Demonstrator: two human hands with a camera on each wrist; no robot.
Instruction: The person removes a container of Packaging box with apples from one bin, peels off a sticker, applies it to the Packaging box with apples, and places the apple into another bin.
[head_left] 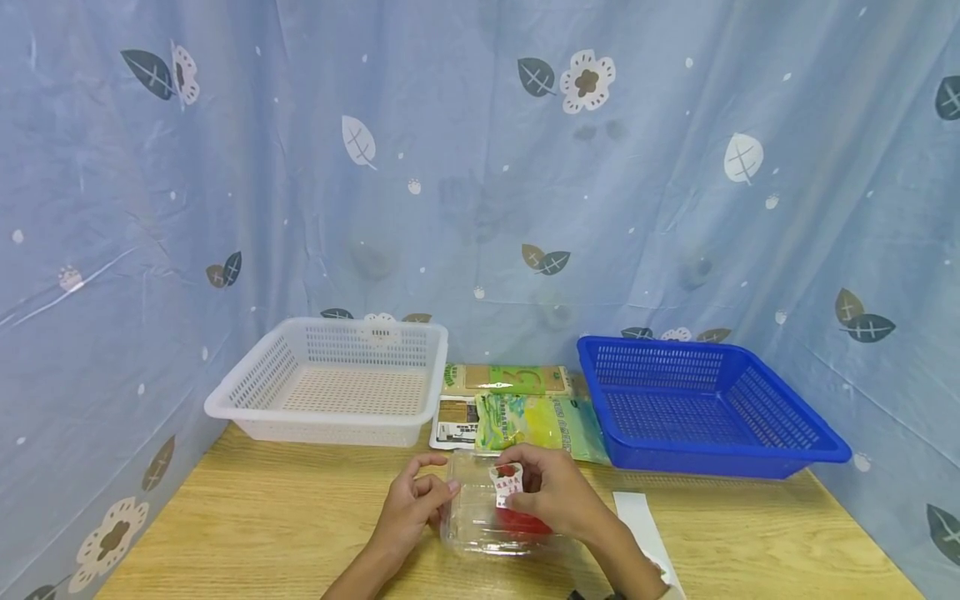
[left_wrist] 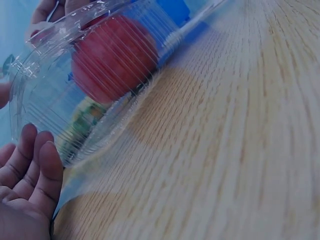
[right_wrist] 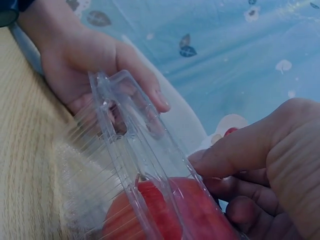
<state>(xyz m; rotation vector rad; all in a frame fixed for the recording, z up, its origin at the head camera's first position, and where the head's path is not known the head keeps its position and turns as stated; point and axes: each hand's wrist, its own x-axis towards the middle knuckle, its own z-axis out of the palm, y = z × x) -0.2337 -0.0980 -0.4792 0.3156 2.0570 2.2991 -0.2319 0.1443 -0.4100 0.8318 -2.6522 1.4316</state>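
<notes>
A clear plastic clamshell box (head_left: 468, 527) stands tilted on the table between both hands. Through its ribbed wall shows a round red fruit (left_wrist: 115, 57). My left hand (head_left: 411, 506) grips the box's left side, with the thumb on top and the fingertips (left_wrist: 50, 155) at its lower corner. On the lid is a white label (head_left: 504, 487) with a strawberry picture and red print. My right hand (head_left: 558, 493) is bent over the lid by this label; its thumb (right_wrist: 215, 157) presses at the lid's edge and the other fingers curl behind.
A white basket (head_left: 330, 427) is at the back left, a blue basket (head_left: 720, 460) at the back right. Between them lie a yellow-green packet (head_left: 536, 421), a green-and-brown packet (head_left: 506, 379) and a white-edged packet (head_left: 454, 421). A white strip (head_left: 637, 517) lies beside my right forearm.
</notes>
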